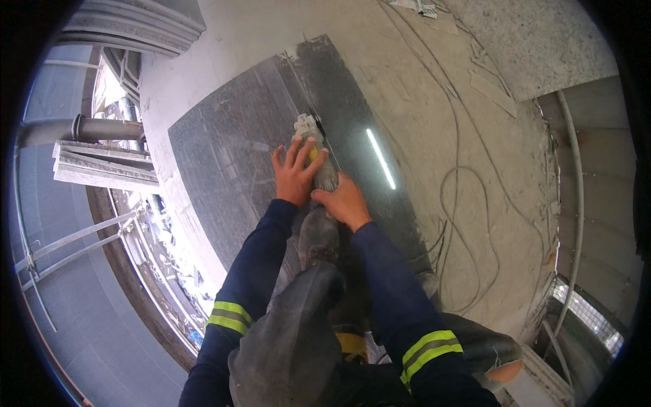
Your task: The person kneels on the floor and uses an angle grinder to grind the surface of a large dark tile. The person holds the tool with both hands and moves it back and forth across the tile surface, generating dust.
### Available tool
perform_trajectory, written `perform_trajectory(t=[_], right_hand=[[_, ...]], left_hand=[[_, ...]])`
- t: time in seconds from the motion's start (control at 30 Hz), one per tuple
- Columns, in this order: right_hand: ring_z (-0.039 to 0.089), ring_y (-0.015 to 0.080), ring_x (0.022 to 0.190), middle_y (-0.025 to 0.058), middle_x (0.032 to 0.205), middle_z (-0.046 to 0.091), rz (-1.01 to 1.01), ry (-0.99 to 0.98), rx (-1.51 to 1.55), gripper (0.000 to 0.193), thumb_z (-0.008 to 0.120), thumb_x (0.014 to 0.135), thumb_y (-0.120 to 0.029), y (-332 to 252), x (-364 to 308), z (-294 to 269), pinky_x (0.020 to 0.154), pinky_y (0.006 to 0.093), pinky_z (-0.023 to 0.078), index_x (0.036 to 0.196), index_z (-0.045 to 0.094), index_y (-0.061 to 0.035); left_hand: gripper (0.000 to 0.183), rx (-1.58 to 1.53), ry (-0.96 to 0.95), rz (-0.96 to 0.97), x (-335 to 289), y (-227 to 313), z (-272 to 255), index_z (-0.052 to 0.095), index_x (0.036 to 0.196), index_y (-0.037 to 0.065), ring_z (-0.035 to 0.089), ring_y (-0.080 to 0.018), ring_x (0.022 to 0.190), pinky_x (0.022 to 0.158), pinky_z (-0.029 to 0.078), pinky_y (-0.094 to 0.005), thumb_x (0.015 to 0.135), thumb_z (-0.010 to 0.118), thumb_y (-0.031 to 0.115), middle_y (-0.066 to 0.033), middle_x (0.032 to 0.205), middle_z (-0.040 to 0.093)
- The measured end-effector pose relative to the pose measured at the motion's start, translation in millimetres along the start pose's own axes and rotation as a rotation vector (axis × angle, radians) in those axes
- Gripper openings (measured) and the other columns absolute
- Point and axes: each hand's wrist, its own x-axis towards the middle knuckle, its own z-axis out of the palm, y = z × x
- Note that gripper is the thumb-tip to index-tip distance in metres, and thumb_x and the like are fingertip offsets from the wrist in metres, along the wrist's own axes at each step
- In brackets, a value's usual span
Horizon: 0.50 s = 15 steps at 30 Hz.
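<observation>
Head view: what shows at the left of the frame?

"Pale metal rails [85, 238] slant across the lower left. A thick grey pipe [102, 130] runs in above them, with stacked strips [102, 167] just below it. Layered dusty sheets [132, 27] fill the upper left."

And toward the middle?

"A dark, dusty slab [230, 136] lies on the floor [400, 74], reaching from left of centre to just right of it. A narrow line runs down it from its upper edge to the front of a power tool [327, 178]."

Where is that tool exactly?

"At the centre of the frame, over the slab, its head toward the top. The left hand [295, 180] rests on it from the left, that grip spread, fingers fanned over the body behind the head."

The right hand [346, 203]?

"Just lower and to the right. Its grip is wrapped about the tool's rear, thumb across the top; most of its fingers are hidden."

Farther right?

"A bright streak reflects on the slab. Beyond, a cable [449, 89] loops over the floor, a speckled grey panel [536, 41] fills the upper right, and a pole [575, 159] lines the far right."
</observation>
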Motion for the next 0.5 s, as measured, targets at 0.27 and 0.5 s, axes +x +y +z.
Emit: perform_trajectory(t=[0.27, 0.5], right_hand=[[0.071, 0.0454, 0.117, 0.0308, 0.124, 0.072, 0.011, -0.03, 0.092, 0.071, 0.084, 0.082, -0.036, 15, -34, -1, 0.1, 0.0494, 0.055, 0.133, 0.06, 0.0073], [0.072, 0.0441, 0.115, 0.0297, 0.121, 0.073, 0.021, -0.042, 0.016, 0.07, 0.083, 0.082, -0.037, 7, -28, -5, 0.1, 0.0499, 0.055, 0.132, 0.061, 0.0063]], left_hand=[[0.072, -0.059, -0.004, 0.006, -24, 20, -10, 0.061, 0.147, 0.039, 0.043, -0.029, 0.155, 0.123, 0.029, -0.0692, 0.082, 0.087, 0.023, -0.0013, 0.164, 0.051], [0.067, -0.106, 0.014, 0.007, -15, 17, -12, 0.061, 0.147, 0.036, 0.04, -0.0317, 0.157, 0.122, 0.026, -0.0707, 0.085, 0.082, 0.021, -0.005, 0.164, 0.05]])
